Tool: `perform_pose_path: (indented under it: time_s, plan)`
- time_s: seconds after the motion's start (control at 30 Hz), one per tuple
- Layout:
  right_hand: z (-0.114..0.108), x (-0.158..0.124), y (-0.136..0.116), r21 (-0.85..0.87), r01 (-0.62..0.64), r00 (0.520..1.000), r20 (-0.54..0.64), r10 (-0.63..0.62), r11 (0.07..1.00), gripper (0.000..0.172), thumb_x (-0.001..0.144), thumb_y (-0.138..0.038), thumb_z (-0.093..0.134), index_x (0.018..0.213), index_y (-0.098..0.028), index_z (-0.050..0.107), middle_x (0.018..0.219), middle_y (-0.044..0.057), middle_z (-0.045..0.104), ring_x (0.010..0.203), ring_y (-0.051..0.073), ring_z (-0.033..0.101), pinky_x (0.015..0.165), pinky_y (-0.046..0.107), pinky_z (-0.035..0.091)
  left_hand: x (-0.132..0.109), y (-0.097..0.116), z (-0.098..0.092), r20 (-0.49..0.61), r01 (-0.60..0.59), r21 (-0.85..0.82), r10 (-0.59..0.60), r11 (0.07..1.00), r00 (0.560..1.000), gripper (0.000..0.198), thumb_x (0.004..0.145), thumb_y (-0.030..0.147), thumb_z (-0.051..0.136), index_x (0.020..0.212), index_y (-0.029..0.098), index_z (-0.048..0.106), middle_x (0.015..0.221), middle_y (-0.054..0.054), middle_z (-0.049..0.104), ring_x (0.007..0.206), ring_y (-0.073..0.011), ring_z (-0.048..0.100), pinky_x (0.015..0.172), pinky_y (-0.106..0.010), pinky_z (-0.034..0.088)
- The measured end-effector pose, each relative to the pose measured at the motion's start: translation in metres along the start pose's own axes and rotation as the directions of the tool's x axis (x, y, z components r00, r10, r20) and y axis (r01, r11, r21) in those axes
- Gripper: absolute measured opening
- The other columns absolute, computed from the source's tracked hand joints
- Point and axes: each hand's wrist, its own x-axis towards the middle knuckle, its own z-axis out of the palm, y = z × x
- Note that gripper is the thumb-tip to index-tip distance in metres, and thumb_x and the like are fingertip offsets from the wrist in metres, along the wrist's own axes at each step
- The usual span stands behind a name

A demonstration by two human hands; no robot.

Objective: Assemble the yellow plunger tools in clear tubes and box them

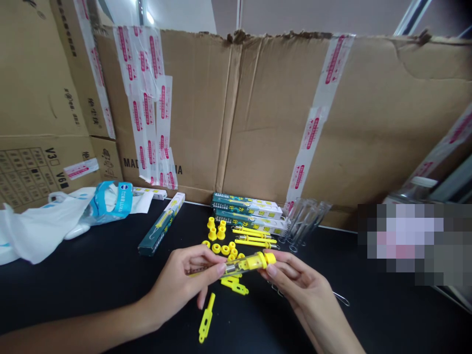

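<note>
My left hand [180,285] grips the near end of a transparent plastic tube [239,265], and my right hand [298,290] holds its far end, which carries a yellow cap [269,258]. Something yellow shows inside the tube. Below the tube lie a yellow plastic part [234,285] and a yellow spike-shaped piece [206,317]. Small yellow rings and collars [221,241] sit in a loose group just beyond my hands. Farther back lie several thin yellow rods [254,236] and several empty transparent tubes [302,221].
The black tabletop [92,280] ends at a taped cardboard wall [236,113]. Green-and-white boxes [247,211] stand behind the yellow parts, with another box [161,223] at left. A white plastic bag [37,226] and blue packet [110,202] lie far left; a pixelated patch covers the right.
</note>
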Motion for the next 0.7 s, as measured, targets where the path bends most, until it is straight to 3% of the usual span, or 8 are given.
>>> perform_pose_path:
  time_s: [0.13, 0.3, 0.5, 0.7]
  plan:
    - [0.0004, -0.0004, -0.0008, 0.053, -0.013, 1.0, 0.007, 0.013, 0.999, 0.034, 0.063, -0.035, 0.092, 0.089, -0.019, 0.076, 0.084, 0.005, 0.078, 0.083, 0.019, 0.073, 0.086, 0.029, 0.057, -0.0007, -0.0003, 0.0004, 0.01, -0.002, -0.01, 0.003, 1.0, 1.0, 0.035, 0.082, 0.047, 0.072, 0.08, 0.014, 0.063, 0.092, -0.01, 0.075, 0.035, -0.0024, 0.05, 0.035, -0.016, 0.029]
    - [0.0021, -0.0033, -0.0016, 0.089, -0.006, 1.0, 0.007, 0.006, 0.996, 0.039, 0.065, -0.035, 0.091, 0.098, -0.022, 0.074, 0.086, 0.004, 0.078, 0.084, 0.019, 0.072, 0.088, 0.032, 0.057, -0.0009, -0.0005, 0.0006, 0.001, -0.003, -0.003, 0.003, 1.0, 1.0, 0.033, 0.082, 0.045, 0.072, 0.081, 0.014, 0.064, 0.093, -0.01, 0.075, 0.035, -0.0029, 0.051, 0.035, -0.016, 0.029]
    - [0.0024, -0.0031, -0.0005, 0.092, 0.001, 1.0, 0.025, -0.003, 0.996, 0.029, 0.065, -0.036, 0.09, 0.083, -0.019, 0.074, 0.082, 0.002, 0.074, 0.08, 0.017, 0.07, 0.08, 0.028, 0.058, -0.0014, -0.0014, 0.0006, 0.015, -0.007, 0.005, 0.007, 1.0, 1.0, 0.03, 0.082, 0.043, 0.072, 0.082, 0.013, 0.064, 0.084, -0.007, 0.074, 0.034, -0.0025, 0.049, 0.035, -0.016, 0.031]
    - [0.0086, -0.0084, -0.0045, 0.086, 0.004, 1.0, -0.029, -0.001, 0.996, 0.054, 0.062, -0.032, 0.092, 0.111, -0.02, 0.072, 0.085, 0.003, 0.075, 0.082, 0.019, 0.07, 0.081, 0.028, 0.056, -0.0006, 0.0017, 0.001, -0.001, -0.003, -0.013, 0.003, 1.0, 1.0, 0.033, 0.081, 0.045, 0.072, 0.081, 0.013, 0.064, 0.093, -0.01, 0.075, 0.035, -0.0027, 0.051, 0.035, -0.016, 0.029]
